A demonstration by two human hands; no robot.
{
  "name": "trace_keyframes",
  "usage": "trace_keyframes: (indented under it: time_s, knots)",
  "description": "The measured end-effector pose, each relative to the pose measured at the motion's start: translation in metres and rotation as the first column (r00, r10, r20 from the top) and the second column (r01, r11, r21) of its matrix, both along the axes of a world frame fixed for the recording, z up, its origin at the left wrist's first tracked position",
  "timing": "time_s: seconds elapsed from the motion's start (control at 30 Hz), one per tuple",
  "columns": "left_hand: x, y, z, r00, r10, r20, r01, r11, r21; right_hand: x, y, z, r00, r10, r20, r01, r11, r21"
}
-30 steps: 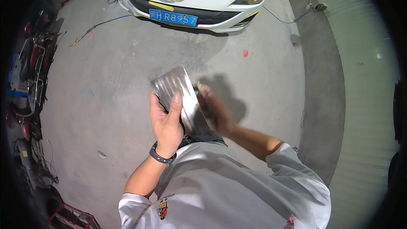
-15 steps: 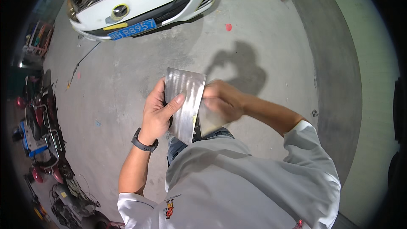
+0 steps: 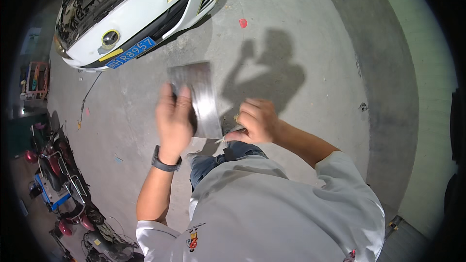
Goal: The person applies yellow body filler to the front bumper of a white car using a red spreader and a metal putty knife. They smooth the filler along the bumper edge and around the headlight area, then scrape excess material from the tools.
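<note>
My left hand (image 3: 174, 121), blurred by motion and with a dark band on its wrist, grips a rectangular shiny metal plate (image 3: 206, 102) by its left side. The plate is tilted, and its far end looks duller. Close to the plate's near right corner, my right hand (image 3: 257, 121) is closed around a thin flat scraper (image 3: 236, 128), seen almost edge-on. A yellowish bit shows by its fingers; most of the scraper is hidden by the hand.
A white car (image 3: 87, 43) with an exposed engine bay and yellow tape stands at the far left. Scooters (image 3: 58, 165) line the left side. On the grey floor (image 3: 301, 174) lie a red scrap (image 3: 243, 23) and a thin hose (image 3: 89, 94).
The plate has turned and shifted left and away, and my left thumb no longer lies across its middle. My right hand has moved slightly nearer, turning the scraper edge-on. The view has swung right.
</note>
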State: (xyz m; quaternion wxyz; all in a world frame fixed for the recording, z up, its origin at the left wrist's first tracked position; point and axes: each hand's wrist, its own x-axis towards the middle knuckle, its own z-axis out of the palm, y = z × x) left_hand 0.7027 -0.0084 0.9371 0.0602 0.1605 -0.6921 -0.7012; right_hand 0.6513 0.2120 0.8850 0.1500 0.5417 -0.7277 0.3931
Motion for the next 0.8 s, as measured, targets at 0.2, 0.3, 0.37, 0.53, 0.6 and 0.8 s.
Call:
trace_keyframes:
  time_s: [0.2,0.3,0.37,0.53,0.6,0.8]
  knots:
    - [-0.013,0.013,-0.017,0.984,-0.177,-0.001,0.175,0.977,0.123,0.003,0.035,-0.031,0.985,-0.171,0.013,0.171,0.977,-0.125]
    - [-0.017,0.016,-0.020,0.997,-0.069,0.047,0.046,0.923,0.382,0.009,0.043,-0.051,0.944,-0.230,0.235,0.163,0.948,0.274]
    - [-0.019,0.015,-0.023,0.996,-0.088,-0.018,0.090,0.982,0.167,0.020,0.048,-0.056,0.883,-0.369,0.292,0.288,0.914,0.284]
    - [-0.021,0.023,-0.046,0.977,-0.189,0.099,0.213,0.899,-0.383,0.009,0.062,-0.045,0.978,-0.197,0.067,0.182,0.967,0.177]
    - [-0.018,0.025,-0.053,0.946,-0.318,0.071,0.325,0.936,-0.133,-0.012,0.067,-0.037,0.892,-0.414,0.180,0.265,0.803,0.534]
    - [-0.028,0.017,-0.069,0.963,-0.221,0.151,0.233,0.970,-0.064,-0.005,0.059,-0.039,0.948,-0.318,0.031,0.313,0.944,0.103]
